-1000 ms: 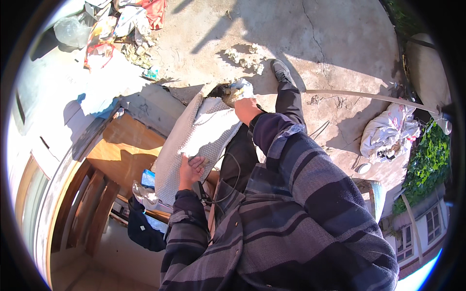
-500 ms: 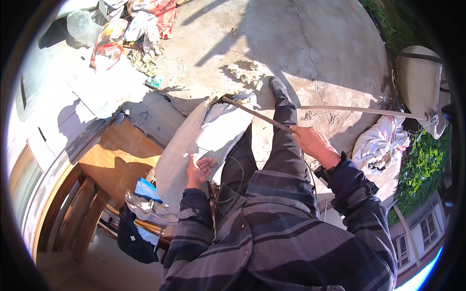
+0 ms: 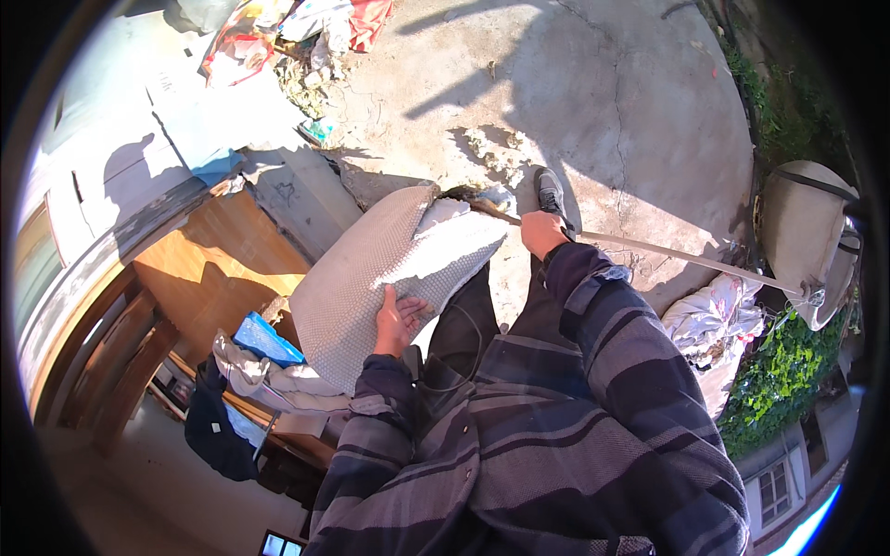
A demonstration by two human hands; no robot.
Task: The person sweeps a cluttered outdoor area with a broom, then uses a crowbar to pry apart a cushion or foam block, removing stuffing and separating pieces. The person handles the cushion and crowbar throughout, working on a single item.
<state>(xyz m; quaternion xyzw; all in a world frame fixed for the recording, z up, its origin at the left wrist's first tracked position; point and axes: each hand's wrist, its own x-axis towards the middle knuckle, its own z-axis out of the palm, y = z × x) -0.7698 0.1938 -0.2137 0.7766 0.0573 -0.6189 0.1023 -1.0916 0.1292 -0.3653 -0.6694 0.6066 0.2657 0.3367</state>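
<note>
A grey, dotted cushion point(image 3: 348, 269) leans against my left leg, its covering parted over a bright white inner layer point(image 3: 440, 250). Against its near side rests my left hand point(image 3: 400, 320), palm turned up, thumb apart from loosely bent fingers, and nothing shows in it. My right hand point(image 3: 542, 233) is closed around a thin brown stick point(image 3: 496, 212). The stick's far part reaches the far end of the cushion, where its tip is hard to make out. Beyond lie pale clumps of fluffy stuffing point(image 3: 496, 153) on the concrete.
A long pole point(image 3: 686, 258) lies to the right, towards a beige barrel-like container point(image 3: 807, 222). A white sack point(image 3: 718, 320) is near green plants point(image 3: 788, 380). At left are a wooden board point(image 3: 222, 250), a blue packet point(image 3: 267, 340) and dark cloth point(image 3: 218, 422). Rubbish bags point(image 3: 246, 46) lie at the far left.
My right hand has moved forward and left, closer to the cushion's far end, still around the stick. My left hand stays by the cushion, its thumb now raised. The view has shifted slightly.
</note>
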